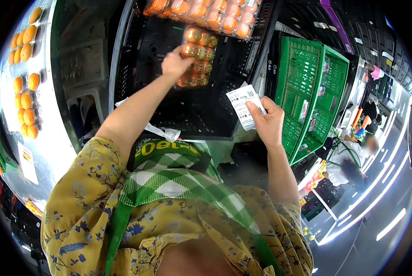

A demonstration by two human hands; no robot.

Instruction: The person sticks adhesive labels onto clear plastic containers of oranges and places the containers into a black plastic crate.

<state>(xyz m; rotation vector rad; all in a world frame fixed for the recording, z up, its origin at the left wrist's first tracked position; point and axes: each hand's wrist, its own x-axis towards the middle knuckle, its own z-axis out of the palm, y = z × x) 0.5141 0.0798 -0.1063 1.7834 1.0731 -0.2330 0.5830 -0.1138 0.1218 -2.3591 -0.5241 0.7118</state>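
My left hand (pixel 175 63) grips the left side of a clear plastic pack of tomatoes (pixel 197 57), with round orange and greenish fruit in rows. The pack is over the black crate (pixel 146 50) and slightly blurred; whether it touches the crate floor I cannot tell. At the crate's far end sit more clear packs (pixel 215 17) of orange-red fruit. A strip of white printed labels (pixel 243 106) is pinched between the thumb and fingers of my right hand (pixel 269 120), just off the crate's near right corner.
To the right stands a green plastic crate (pixel 302 83) with small items in it. On the left, a pale table (pixel 45 115) bears several orange fruits (pixel 25 99). A white plastic bag (pixel 169 134) hangs at the crate's near edge. Another person (pixel 348 156) is at far right.
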